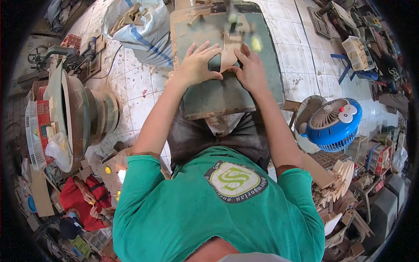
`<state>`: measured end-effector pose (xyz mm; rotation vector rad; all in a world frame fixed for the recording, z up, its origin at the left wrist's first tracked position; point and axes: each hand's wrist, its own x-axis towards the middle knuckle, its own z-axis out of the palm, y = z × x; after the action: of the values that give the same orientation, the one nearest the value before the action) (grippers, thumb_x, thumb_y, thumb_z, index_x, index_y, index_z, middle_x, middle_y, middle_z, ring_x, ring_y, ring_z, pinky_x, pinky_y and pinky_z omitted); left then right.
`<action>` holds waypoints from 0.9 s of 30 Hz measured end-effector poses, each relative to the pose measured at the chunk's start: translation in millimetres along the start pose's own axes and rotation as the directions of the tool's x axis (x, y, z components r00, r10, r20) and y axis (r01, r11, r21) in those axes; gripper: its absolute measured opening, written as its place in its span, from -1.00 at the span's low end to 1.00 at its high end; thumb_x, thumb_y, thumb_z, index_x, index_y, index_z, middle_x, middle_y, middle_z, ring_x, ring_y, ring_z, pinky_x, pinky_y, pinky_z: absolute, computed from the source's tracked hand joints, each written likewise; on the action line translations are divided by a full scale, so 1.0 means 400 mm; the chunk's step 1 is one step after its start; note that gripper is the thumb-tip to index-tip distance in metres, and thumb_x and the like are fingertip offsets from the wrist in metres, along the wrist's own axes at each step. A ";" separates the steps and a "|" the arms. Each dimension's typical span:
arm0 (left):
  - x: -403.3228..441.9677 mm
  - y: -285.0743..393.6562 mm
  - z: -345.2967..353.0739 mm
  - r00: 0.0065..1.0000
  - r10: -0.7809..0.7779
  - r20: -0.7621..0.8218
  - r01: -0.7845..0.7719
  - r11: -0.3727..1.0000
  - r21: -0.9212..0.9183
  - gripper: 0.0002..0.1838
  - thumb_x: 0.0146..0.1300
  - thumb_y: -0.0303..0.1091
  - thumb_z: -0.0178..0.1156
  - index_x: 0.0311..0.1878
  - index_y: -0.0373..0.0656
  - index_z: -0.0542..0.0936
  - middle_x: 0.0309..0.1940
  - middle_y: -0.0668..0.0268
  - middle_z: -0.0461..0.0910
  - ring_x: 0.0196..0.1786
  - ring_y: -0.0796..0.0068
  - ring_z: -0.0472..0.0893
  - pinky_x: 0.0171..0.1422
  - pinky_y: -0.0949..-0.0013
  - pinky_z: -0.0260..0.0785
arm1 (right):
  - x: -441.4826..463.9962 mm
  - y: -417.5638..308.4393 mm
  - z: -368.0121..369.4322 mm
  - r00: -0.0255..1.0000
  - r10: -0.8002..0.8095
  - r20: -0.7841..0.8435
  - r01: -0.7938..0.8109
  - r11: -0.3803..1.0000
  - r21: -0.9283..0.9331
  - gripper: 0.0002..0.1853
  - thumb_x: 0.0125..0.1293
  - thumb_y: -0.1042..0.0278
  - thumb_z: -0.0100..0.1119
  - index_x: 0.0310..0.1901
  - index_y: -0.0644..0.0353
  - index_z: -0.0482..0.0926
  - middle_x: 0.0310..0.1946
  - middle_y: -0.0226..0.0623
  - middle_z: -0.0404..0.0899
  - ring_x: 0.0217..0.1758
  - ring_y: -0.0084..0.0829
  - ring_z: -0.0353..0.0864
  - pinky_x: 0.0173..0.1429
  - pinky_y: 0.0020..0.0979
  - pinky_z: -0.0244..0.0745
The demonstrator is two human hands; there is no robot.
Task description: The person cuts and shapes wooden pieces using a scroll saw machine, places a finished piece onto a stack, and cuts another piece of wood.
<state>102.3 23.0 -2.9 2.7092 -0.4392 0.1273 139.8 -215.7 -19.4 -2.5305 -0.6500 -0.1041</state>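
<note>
A flat piece of wood (230, 54) lies on the worn green machine table (218, 96), under the blurred upright part of a machine (232, 19). My left hand (198, 64) rests on the table at the wood's left side. Its fingers are spread, with the index fingertip and thumb near the wood's edge. On the other side, my right hand (251, 72) has its thumb and bent fingers against the wood's right edge. Small wood offcuts (196, 20) lie at the table's far left. A blurred yellow-green thing (255, 43) shows beyond my right fingers.
A white sack (144, 39) with wood scraps stands at the far left. A large wheel-like machine (78, 118) is to my left, a blue fan (334, 124) to my right. Behind me, a person in red (87, 201) sits at left; stacked wood pieces (338, 179) lie at right.
</note>
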 end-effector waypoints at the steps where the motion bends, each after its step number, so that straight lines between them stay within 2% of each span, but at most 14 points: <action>1: -0.001 0.004 0.004 1.000 0.000 0.001 0.000 1.000 0.001 0.07 -0.03 0.25 0.67 0.58 0.12 0.51 0.63 0.39 0.46 0.74 0.25 0.29 0.84 -0.15 -0.05 | 0.005 0.008 -0.002 1.000 0.000 0.000 0.000 1.000 0.001 -0.24 0.22 0.07 0.61 0.46 0.05 0.61 0.54 0.05 0.47 0.46 0.09 0.56 0.53 -0.03 0.47; 3: -0.004 0.013 0.011 0.999 -0.022 -0.032 0.022 1.000 -0.003 0.07 -0.04 0.24 0.67 0.56 0.09 0.51 0.62 0.38 0.48 0.73 0.23 0.31 0.83 -0.15 -0.02 | 0.013 0.021 -0.009 0.999 -0.029 0.037 0.028 0.999 0.028 -0.25 0.25 0.07 0.60 0.47 0.02 0.61 0.57 0.00 0.45 0.47 0.06 0.55 0.55 -0.05 0.46; 10: -0.001 0.022 -0.005 0.999 -0.024 -0.027 0.024 1.000 -0.016 0.07 0.00 0.19 0.68 0.59 0.07 0.48 0.62 0.35 0.47 0.72 0.21 0.32 0.83 -0.16 -0.01 | 0.013 0.028 -0.015 0.996 -0.092 0.017 0.092 0.996 -0.009 -0.29 0.30 0.07 0.57 0.48 -0.01 0.61 0.59 -0.03 0.43 0.55 0.00 0.51 0.57 -0.09 0.46; 13: 0.000 0.017 -0.020 0.999 -0.033 0.043 0.037 0.995 -0.089 0.04 0.06 0.15 0.66 0.61 0.06 0.45 0.63 0.35 0.46 0.74 0.19 0.29 0.83 -0.18 -0.03 | 0.010 0.011 -0.026 0.996 -0.032 0.080 0.032 0.999 0.006 -0.28 0.30 0.08 0.57 0.48 -0.01 0.60 0.60 -0.04 0.42 0.56 -0.01 0.50 0.56 -0.09 0.48; 15: 0.005 0.016 -0.022 0.998 0.013 0.054 -0.010 0.998 -0.062 0.11 0.06 0.01 0.70 0.68 0.02 0.38 0.64 0.34 0.45 0.76 0.24 0.25 0.85 -0.16 -0.06 | 0.013 -0.001 -0.033 0.991 0.054 0.121 -0.061 0.997 0.053 -0.27 0.29 0.09 0.58 0.48 -0.01 0.60 0.60 -0.05 0.42 0.56 -0.02 0.50 0.55 -0.10 0.49; 18: 0.012 0.013 -0.027 0.996 0.012 0.086 -0.005 0.997 -0.076 0.09 0.07 0.01 0.69 0.67 0.01 0.40 0.66 0.35 0.42 0.76 0.24 0.24 0.85 -0.17 -0.08 | 0.012 0.005 -0.029 0.998 -0.007 0.063 0.003 0.998 0.060 -0.26 0.27 0.11 0.60 0.48 0.00 0.60 0.60 -0.05 0.42 0.56 -0.02 0.51 0.55 -0.10 0.50; 22: 0.018 0.012 -0.030 0.995 0.015 0.095 -0.009 0.997 -0.071 0.08 0.09 0.01 0.68 0.67 0.00 0.40 0.66 0.35 0.42 0.77 0.24 0.24 0.85 -0.17 -0.08 | 0.019 0.015 -0.018 0.999 -0.012 0.048 0.010 0.999 0.051 -0.25 0.26 0.10 0.61 0.49 0.00 0.60 0.60 -0.05 0.42 0.56 0.00 0.51 0.54 -0.10 0.51; 25: 0.021 0.013 -0.030 0.995 0.005 0.097 0.003 0.997 -0.080 0.07 0.10 0.00 0.68 0.67 -0.01 0.40 0.66 0.35 0.42 0.77 0.24 0.23 0.85 -0.17 -0.08 | 0.025 0.012 -0.024 0.998 -0.022 0.052 0.020 0.999 0.046 -0.25 0.26 0.12 0.60 0.49 0.00 0.59 0.60 -0.05 0.42 0.56 0.02 0.51 0.54 -0.09 0.51; 27: 0.023 0.011 -0.028 0.995 0.007 0.099 0.000 0.998 -0.068 0.07 0.10 0.00 0.67 0.67 -0.02 0.40 0.66 0.34 0.42 0.77 0.24 0.24 0.85 -0.17 -0.08 | 0.029 0.005 -0.034 0.991 0.040 0.130 -0.045 0.998 0.033 -0.26 0.28 0.12 0.59 0.49 0.01 0.59 0.60 -0.03 0.42 0.56 0.04 0.50 0.55 -0.09 0.50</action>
<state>109.2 20.8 10.2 2.6562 -0.4686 -0.0213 151.5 -219.0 -6.2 -2.5303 -0.6418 0.0863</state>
